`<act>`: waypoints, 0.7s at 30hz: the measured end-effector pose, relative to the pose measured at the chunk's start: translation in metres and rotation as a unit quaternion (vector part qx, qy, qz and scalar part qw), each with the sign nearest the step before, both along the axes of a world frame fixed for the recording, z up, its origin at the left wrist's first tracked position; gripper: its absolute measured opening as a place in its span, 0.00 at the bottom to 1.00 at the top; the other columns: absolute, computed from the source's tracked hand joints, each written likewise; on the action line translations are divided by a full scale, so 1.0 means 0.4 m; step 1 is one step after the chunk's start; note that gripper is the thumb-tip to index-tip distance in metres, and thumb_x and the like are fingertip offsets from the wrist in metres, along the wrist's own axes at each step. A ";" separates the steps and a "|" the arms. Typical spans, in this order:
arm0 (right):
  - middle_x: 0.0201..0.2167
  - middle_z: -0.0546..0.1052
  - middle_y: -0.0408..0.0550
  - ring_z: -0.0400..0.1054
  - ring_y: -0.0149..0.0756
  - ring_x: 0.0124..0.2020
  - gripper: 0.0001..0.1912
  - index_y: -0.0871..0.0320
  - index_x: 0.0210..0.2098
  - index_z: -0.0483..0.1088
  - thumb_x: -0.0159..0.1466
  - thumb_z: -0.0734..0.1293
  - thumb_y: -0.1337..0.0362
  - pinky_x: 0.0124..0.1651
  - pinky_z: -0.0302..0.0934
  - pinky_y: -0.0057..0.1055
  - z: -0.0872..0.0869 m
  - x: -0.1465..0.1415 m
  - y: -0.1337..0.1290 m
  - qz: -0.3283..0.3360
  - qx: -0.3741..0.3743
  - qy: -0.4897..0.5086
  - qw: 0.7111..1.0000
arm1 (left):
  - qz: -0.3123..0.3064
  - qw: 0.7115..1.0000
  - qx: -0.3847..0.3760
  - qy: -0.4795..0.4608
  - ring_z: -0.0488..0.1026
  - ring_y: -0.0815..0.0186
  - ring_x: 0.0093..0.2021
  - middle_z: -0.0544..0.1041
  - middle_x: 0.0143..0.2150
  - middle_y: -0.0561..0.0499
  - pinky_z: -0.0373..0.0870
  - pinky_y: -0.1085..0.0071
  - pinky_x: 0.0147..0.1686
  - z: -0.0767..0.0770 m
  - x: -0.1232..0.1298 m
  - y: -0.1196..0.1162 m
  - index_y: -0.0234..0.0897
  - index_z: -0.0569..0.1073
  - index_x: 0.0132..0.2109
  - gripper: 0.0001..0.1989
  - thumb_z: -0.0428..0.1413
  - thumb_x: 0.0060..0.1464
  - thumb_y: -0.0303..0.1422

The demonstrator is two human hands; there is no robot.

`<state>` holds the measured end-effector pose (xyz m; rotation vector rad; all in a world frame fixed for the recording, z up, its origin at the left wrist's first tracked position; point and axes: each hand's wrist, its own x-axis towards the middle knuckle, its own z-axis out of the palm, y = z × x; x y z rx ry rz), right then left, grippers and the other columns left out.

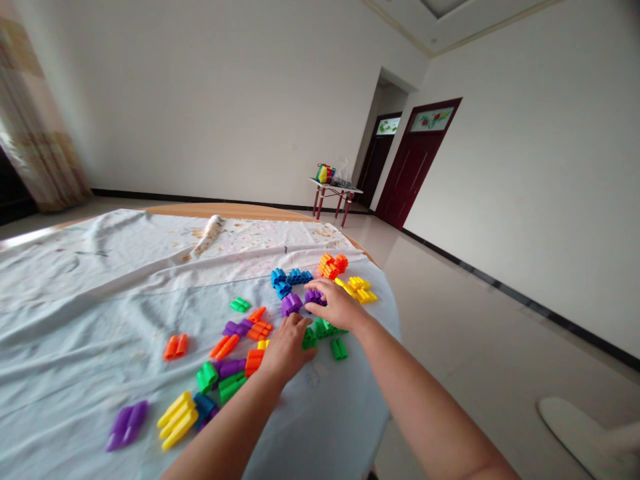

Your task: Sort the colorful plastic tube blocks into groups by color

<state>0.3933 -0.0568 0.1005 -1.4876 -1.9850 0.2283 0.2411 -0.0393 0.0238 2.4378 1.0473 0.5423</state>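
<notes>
Bright plastic interlocking tube blocks lie scattered over a pale blue-white cloth (100, 313) on a round table. My right hand (336, 305) rests its fingertips on a purple block (315, 297), with a blue cluster (290, 279) just beyond it. My left hand (285, 348) curls down beside a green block (309, 338) and an orange block (254, 362), and its palm hides what lies beneath. A yellow cluster (359, 290) sits to the right of my right hand, and an orange cluster (331, 265) sits farther back. Nearer me lie a yellow block (177, 420) and a purple block (127, 425).
Beyond the cloth, a small red-legged table (335, 193) holds a colourful bag and a clear plastic bag. Dark red doors (413, 163) stand in the far wall. A tiled floor (475, 300) surrounds the table, and a white oval object (575, 433) lies at lower right.
</notes>
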 end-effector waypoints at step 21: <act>0.49 0.70 0.52 0.63 0.40 0.53 0.26 0.59 0.50 0.67 0.52 0.71 0.67 0.56 0.56 0.38 -0.011 0.004 0.074 0.030 -0.048 -0.040 0.998 | -0.029 0.999 -0.025 0.034 0.66 0.58 0.52 0.70 0.52 0.45 0.63 0.63 0.51 0.007 0.014 -0.036 0.42 0.67 0.54 0.28 0.59 0.42 0.32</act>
